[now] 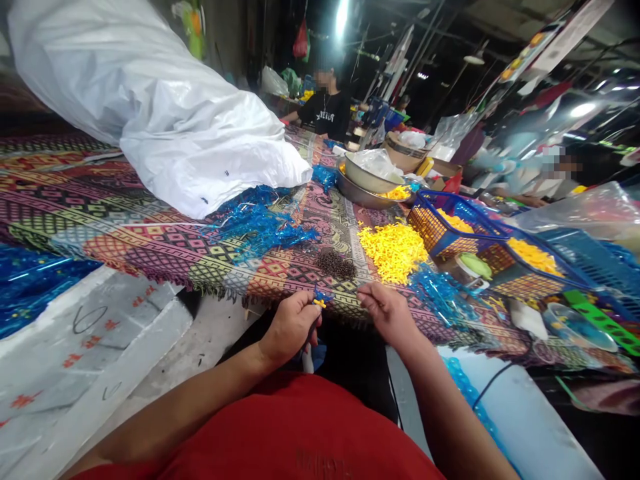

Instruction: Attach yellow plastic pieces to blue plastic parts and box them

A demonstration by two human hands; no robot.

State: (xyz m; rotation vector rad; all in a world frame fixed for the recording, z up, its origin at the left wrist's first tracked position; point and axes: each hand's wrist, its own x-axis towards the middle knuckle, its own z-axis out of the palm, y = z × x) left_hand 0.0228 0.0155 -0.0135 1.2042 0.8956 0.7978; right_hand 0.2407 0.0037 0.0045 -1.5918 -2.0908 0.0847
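Observation:
My left hand is closed, thumb against fingers, on a small blue and yellow plastic piece at the table's front edge. Something dark shows below that thumb, too unclear to name. To its right, apart from it, my right hand has its fingers pinched together; whatever they may hold is too small to see. Just beyond both hands lies a little heap of dark brown bits. Behind my right hand a larger pile of small yellow plastic pieces is spread on the patterned cloth.
A big white sack lies over the left of the table, with blue shiny plastic pieces by its mouth. On the right are metal bowls, blue baskets and more blue plastic pieces. A person sits across the table.

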